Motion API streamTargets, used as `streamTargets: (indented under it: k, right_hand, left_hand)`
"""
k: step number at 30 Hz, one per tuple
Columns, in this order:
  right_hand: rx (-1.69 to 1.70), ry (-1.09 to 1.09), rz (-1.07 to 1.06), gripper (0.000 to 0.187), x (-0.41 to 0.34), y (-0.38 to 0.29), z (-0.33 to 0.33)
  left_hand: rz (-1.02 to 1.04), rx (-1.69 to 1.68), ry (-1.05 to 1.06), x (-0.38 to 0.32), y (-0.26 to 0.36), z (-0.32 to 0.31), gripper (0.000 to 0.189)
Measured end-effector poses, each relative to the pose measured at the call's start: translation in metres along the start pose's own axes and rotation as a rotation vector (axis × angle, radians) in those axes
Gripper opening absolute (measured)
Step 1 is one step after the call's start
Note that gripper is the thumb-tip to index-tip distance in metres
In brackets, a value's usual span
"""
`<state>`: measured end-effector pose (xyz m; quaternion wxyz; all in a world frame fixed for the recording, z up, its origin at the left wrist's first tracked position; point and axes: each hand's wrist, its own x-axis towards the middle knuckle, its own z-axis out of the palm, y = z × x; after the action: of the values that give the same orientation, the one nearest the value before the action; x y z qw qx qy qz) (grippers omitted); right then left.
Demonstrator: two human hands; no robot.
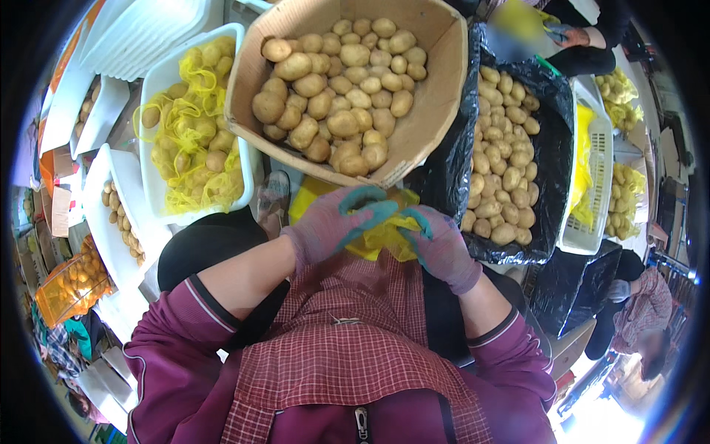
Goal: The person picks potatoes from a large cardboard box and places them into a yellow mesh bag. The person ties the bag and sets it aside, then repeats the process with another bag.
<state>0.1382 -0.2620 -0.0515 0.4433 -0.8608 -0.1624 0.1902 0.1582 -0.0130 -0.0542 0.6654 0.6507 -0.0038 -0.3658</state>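
Both my hands wear pink and teal work gloves and meet over my lap. My left hand [331, 222] grips one side of a yellow mesh bag [383, 236], its thumb and fingers closed on the netting. On the other side, my right hand [441, 241] pinches the same bag. The netting looks bunched between the gloves, and its lower part is hidden. Just beyond my hands, a cardboard box [427, 127] tilts toward me with many loose potatoes [355, 97] in it. Behind my left wrist lies more yellow material [305, 197].
At left, a white tub [244, 166] holds potatoes in yellow netting [194, 127]. To the right, a container lined with black plastic [554, 139] holds loose potatoes [502, 161]. Beyond it is a white basket [602, 183]. Co-workers [646, 311] sit nearby; one person's gloved hand [571, 36] shows top right.
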Motion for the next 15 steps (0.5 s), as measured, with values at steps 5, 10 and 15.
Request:
streamTargets:
  k: [5,10,15]
  right_hand:
    - [-0.024,0.043,0.021,0.024,0.0,-0.005,-0.002]
    - [-0.208,0.037,-0.096,0.022,0.001,-0.012,-0.005]
    - [-0.098,-0.029,0.008,0.027,-0.002,-0.018,-0.006]
  left_hand:
    - [-0.051,-0.212,0.037,-0.002,0.011,-0.006,0.052]
    - [0.003,0.322,0.044,-0.008,0.013,0.001,0.054]
    - [0.062,0.251,0.012,-0.009,0.008,0.002,0.056]
